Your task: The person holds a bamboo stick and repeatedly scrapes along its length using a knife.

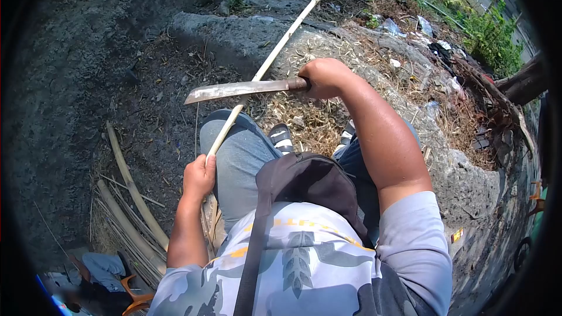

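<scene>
My right hand (325, 78) is closed round the handle of a machete (243, 89), its long blade pointing left. The blade lies across a pale, peeled wooden stick (275, 52) and overlaps it in this view. My left hand (199, 177) grips the stick's lower end beside my left knee. From there the stick slants up and away to the right, past my knee, with its far end over the rocky ground. Pale shavings (304, 117) lie thickly on the ground around my sandals.
Several long poles and thin sticks (130, 222) lie at my lower left. Another person's leg (104, 270) and an orange chair (136, 299) show at the bottom left. Litter and dry shavings cover the slope at right, near a dark log (524, 82) and green plants (496, 41).
</scene>
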Demonstrator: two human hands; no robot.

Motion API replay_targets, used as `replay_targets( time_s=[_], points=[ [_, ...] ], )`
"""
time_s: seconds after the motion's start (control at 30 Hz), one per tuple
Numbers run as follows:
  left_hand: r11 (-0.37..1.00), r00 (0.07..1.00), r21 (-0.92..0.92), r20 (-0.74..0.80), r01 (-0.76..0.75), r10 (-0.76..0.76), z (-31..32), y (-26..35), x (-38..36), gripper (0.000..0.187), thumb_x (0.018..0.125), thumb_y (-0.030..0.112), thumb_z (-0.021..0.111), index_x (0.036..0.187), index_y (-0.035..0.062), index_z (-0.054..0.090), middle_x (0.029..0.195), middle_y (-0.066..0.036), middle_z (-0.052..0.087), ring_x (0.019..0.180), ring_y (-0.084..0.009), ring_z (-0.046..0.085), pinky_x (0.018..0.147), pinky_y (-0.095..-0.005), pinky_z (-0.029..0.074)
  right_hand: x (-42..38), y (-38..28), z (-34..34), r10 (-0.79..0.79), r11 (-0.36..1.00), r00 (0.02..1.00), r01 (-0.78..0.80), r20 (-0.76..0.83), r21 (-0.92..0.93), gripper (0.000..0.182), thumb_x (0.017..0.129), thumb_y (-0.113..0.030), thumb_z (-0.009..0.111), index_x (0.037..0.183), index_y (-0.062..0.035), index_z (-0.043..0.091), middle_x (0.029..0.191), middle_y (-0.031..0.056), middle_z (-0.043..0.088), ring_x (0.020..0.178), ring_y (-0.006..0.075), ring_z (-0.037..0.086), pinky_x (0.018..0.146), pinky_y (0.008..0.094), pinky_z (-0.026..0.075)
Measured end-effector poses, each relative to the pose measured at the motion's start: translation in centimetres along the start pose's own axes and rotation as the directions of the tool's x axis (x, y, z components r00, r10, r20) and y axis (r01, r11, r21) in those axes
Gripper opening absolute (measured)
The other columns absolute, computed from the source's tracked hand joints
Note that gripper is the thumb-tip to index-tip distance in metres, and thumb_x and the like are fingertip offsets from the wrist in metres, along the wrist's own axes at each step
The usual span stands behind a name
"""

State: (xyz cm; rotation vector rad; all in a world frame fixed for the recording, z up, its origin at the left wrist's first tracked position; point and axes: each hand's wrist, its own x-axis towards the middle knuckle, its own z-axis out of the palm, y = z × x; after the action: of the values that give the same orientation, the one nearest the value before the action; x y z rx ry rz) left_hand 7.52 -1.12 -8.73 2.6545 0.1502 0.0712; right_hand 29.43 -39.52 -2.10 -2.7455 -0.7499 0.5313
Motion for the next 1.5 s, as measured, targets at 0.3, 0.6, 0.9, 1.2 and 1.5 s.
replay_targets(
  time_s=[0.3, 0.6, 0.9, 1.2, 1.5],
  points=[
    [1.0, 0.999, 0.014, -0.036, -0.007, 0.007, 0.3, 0.1, -0.2, 0.05, 0.106, 0.043, 0.056, 0.079, 0.0013, 0.056, 0.071, -0.027, 0.062, 0.07, -0.0517, 0.062, 0.063, -0.0569, 0.046, 0.8, 0.6, 1.8, 0.022, 0.998, 0.998, -0.025, -0.062, -0.06, 0.025, 0.079, -0.026, 0.074, 0.103, -0.0198, 0.076, 0.101, 0.0084, 0.077, 0.099, 0.0315, 0.074, 0.086, 0.0461, 0.059],
    [1.0, 0.999, 0.01, -0.038, -0.003, 0.004, 0.5, 0.3, -0.2, 0.048, 0.106, 0.042, 0.055, 0.079, 0.0022, 0.055, 0.071, -0.027, 0.062, 0.069, -0.0516, 0.062, 0.062, -0.0571, 0.046, -0.6, -2.7, 1.3, -0.062, 0.983, 0.993, 0.043, -0.103, -0.177, 0.021, 0.084, -0.024, 0.069, 0.102, -0.0174, 0.076, 0.099, 0.0115, 0.077, 0.097, 0.0339, 0.074, 0.086, 0.0469, 0.06],
    [0.994, 0.998, 0.103, -0.046, 0.037, -0.032, 0.1, 1.2, -0.5, 0.048, 0.106, 0.042, 0.056, 0.079, 0.0023, 0.055, 0.07, -0.026, 0.062, 0.069, -0.0509, 0.062, 0.061, -0.0571, 0.046, 1.8, 2.8, 1.8, 0.243, 0.968, 0.961, -0.231, -0.129, 0.096, 0.034, 0.083, -0.028, 0.071, 0.115, -0.0165, 0.075, 0.115, 0.0132, 0.076, 0.109, 0.0337, 0.071, 0.096, 0.0465, 0.056],
    [0.997, 0.995, 0.071, -0.102, 0.007, 0.001, 0.9, 1.0, -0.8, 0.048, 0.107, 0.042, 0.055, 0.079, 0.0031, 0.054, 0.071, -0.025, 0.063, 0.069, -0.0506, 0.062, 0.061, -0.0567, 0.046, -0.6, -2.7, 0.1, 0.021, 0.997, 0.999, -0.024, -0.045, -0.08, 0.028, 0.082, -0.029, 0.073, 0.107, -0.0168, 0.077, 0.103, 0.0127, 0.077, 0.1, 0.0345, 0.074, 0.088, 0.0464, 0.059],
    [0.991, 0.993, 0.122, -0.114, 0.049, -0.035, 0.7, 1.6, -1.0, 0.048, 0.107, 0.044, 0.055, 0.08, 0.0037, 0.054, 0.072, -0.026, 0.064, 0.069, -0.0505, 0.063, 0.061, -0.0578, 0.047, 1.8, 7.6, 2.5, 0.213, 0.962, 0.975, -0.199, -0.057, 0.187, 0.044, 0.079, -0.04, 0.081, 0.109, -0.0086, 0.074, 0.107, 0.0179, 0.076, 0.101, 0.0351, 0.073, 0.091, 0.0453, 0.056]
  ],
)
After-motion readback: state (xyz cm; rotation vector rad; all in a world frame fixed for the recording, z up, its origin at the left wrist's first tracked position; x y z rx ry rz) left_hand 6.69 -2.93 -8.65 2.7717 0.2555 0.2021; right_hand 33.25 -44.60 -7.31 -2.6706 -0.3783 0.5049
